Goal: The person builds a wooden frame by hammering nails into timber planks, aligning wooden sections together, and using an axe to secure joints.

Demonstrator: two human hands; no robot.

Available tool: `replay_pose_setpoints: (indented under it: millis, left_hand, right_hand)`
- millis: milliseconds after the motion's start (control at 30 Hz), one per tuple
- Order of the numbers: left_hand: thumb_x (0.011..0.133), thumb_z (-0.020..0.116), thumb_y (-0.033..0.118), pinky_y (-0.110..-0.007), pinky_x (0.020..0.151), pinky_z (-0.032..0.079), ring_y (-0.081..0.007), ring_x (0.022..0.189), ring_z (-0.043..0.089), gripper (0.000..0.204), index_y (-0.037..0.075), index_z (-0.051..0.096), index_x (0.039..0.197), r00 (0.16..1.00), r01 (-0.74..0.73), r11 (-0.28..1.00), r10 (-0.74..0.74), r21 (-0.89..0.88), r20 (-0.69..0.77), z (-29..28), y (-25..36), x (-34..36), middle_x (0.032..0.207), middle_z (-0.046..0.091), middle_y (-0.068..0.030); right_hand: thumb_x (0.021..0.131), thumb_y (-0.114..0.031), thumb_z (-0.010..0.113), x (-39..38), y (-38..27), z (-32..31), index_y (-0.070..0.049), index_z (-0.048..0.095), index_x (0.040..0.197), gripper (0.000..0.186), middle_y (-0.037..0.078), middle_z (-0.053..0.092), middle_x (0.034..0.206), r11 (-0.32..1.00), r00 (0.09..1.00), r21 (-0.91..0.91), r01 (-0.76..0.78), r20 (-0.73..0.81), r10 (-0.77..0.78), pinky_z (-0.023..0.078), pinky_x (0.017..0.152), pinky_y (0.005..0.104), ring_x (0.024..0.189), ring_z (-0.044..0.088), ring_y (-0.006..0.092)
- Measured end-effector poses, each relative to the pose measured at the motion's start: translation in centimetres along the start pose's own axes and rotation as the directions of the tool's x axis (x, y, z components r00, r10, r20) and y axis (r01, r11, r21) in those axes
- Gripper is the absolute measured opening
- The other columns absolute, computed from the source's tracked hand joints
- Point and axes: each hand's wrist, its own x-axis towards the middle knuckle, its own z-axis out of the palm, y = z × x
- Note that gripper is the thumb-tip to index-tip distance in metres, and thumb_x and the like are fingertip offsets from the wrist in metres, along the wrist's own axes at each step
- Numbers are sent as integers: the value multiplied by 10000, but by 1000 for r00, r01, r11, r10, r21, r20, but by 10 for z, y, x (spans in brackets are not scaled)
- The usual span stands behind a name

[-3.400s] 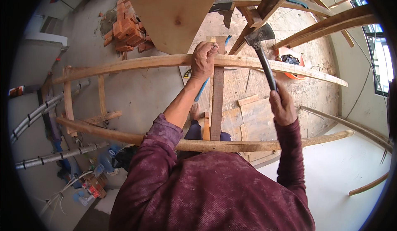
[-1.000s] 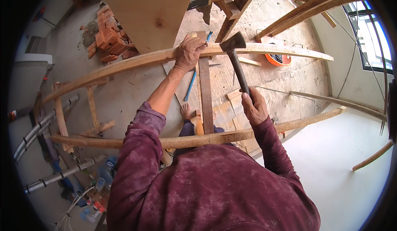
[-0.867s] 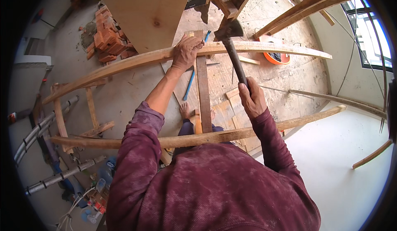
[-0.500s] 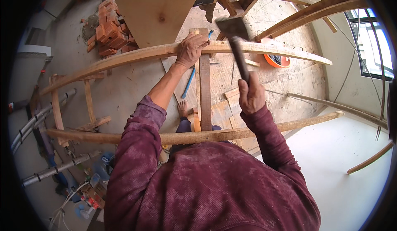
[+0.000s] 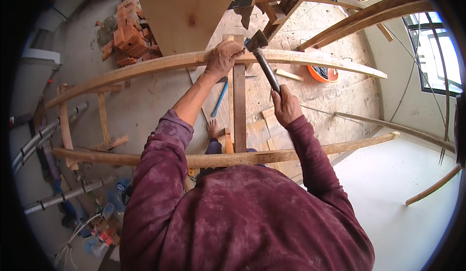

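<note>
My left hand lies over the far wooden beam, its fingers pressed together. A small dark thing shows at the fingertips, too small to name. My right hand is closed round the dark handle of a hatchet. The hatchet's metal head is beside my left fingertips, close to the far beam; whether it touches cannot be made out. An upright-looking crosspiece runs from the far beam to the near wooden beam in front of my body. A blue bar is below, left of the crosspiece.
A plywood sheet stands beyond my left hand. Red bricks are piled at the far left. An orange basin sits on the floor to the right. More timber spans the far right; tools and bottles clutter the lower left.
The hatchet has come down and left, its head now close to my left fingertips. My right hand has shifted slightly left with it. My left hand stays on the beam.
</note>
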Motion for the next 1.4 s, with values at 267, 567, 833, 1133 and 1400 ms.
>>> replay_pose_setpoints:
  millis: [267,567,833,1133,1400]
  left_hand:
    - [522,910,443,-467,1120,394,-383,1315,492,1262,34,247,1515,920,48,865,-233,499,316,-40,-21,11,1467,437,-211]
    - [567,770,180,-438,1036,467,-405,1232,549,1007,-4,329,1453,809,233,870,-421,435,410,-44,-15,18,1380,508,-238]
    - [578,763,144,-438,1048,462,-395,1238,549,1017,-11,309,1476,797,248,868,-435,430,418,-44,-17,20,1388,494,-231]
    - [581,821,187,-421,1047,469,-387,1257,526,1001,15,346,1445,814,222,876,-408,428,412,-42,-14,15,1415,480,-214]
    - [580,797,161,-419,1035,475,-382,1245,539,977,10,356,1439,766,272,850,-475,452,433,-42,-14,20,1402,488,-218]
  right_hand:
    - [993,-232,561,-5,-14,-25,8,509,1077,259,117,537,679,904,925,311,293,-330,-186,428,528,378,550,543,254]
    - [1004,-252,561,12,-4,-4,-32,470,993,238,302,580,693,998,997,-38,59,50,-57,426,567,547,694,583,528]
    - [1063,-379,409,7,-9,-18,-67,469,978,329,-35,382,627,594,827,592,545,-497,-264,280,444,217,511,368,41]
    - [1006,-270,551,16,-7,-22,-43,486,992,237,195,549,607,939,917,51,340,-238,-319,393,469,477,487,541,380]
    - [1014,-313,525,16,-5,2,-7,487,992,310,173,568,676,864,781,49,501,-456,-427,417,449,443,457,511,308]
